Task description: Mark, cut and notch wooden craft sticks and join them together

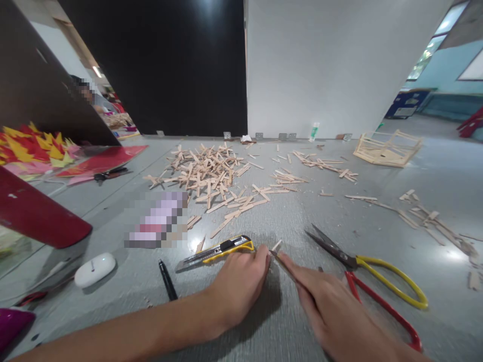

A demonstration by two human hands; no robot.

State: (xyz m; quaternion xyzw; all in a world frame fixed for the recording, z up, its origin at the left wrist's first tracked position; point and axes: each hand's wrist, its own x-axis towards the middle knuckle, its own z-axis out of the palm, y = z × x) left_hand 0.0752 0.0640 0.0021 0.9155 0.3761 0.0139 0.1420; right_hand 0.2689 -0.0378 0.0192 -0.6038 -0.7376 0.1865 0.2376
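two grips | left hand (238, 285) and right hand (329, 312) pinch stick (276, 246) | stick half hidden

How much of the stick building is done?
Done: one stick frame stands far off on the right. In hand: the left hand and right hand meet fingertips at a small stick piece, between the knife and scissors. Left: a big pile of loose sticks lies unused.

The head-worn camera looks forward and down, close over the left hand (237, 286) and right hand (334, 314), across the grey floor (271, 216) toward the white wall (320, 65).
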